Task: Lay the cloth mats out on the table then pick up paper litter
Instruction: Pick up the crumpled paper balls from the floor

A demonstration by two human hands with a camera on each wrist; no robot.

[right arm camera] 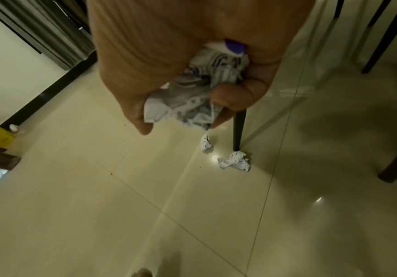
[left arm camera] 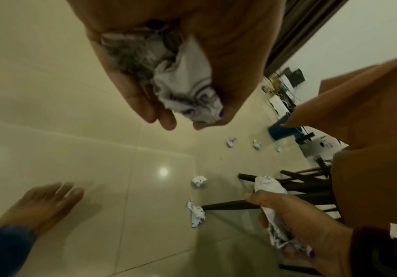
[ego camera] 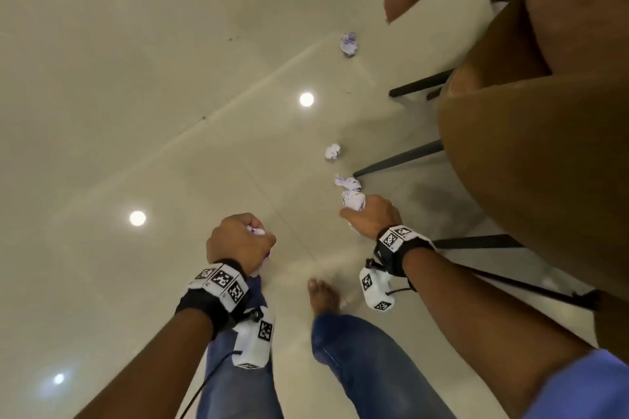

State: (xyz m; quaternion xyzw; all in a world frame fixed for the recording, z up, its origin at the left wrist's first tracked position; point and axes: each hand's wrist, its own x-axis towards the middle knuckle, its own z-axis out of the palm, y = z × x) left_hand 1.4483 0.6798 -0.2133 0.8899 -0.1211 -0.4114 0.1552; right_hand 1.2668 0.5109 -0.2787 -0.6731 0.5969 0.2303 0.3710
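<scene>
The paper in the left hand is a crumpled wad, and the fingers are curled tight around it, so only its ends come out of the fist. The right hand holds a second wad; here also the fingers are closed around the paper, and one end stands up above the thumb. Both hands hang over the floor, not touching it.

More litter lies on the tiles. One twisted piece is just beyond the right hand, near a dark chair leg. A small ball lies a little further, and another ball is well apart, toward the far part of the floor. In the left wrist view, more small balls lie near a blue bin.

A brown chair stands at the right. A bare foot is on the floor between the arms.
</scene>
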